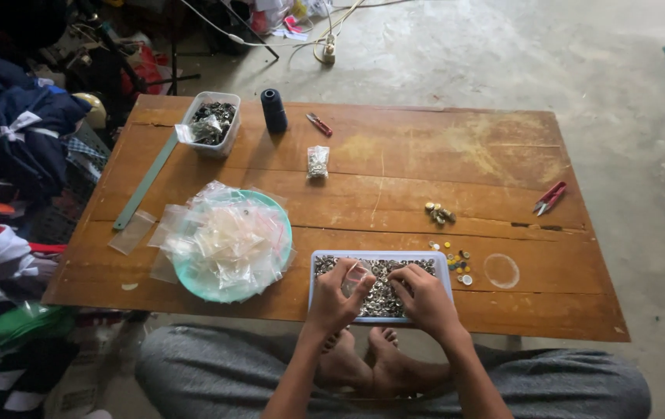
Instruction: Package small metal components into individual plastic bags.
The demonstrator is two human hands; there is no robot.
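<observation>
At the lower centre of the frame, a small clear plastic bag [355, 273] is pinched between the fingers of the left hand [335, 299], held over a shallow white tray [442, 264] filled with small metal fasteners [383, 291]. The right hand [425, 299] is laid on the fasteners, fingers curled together among them; whether any are gripped cannot be told. Left of the tray, a teal plate [193, 283] heaped with empty clear bags [228, 237] is seen. Loose buttons [456, 264] are scattered just right of the tray, and red thread snips [550, 197] lie at the right on the wooden table [441, 155].
</observation>
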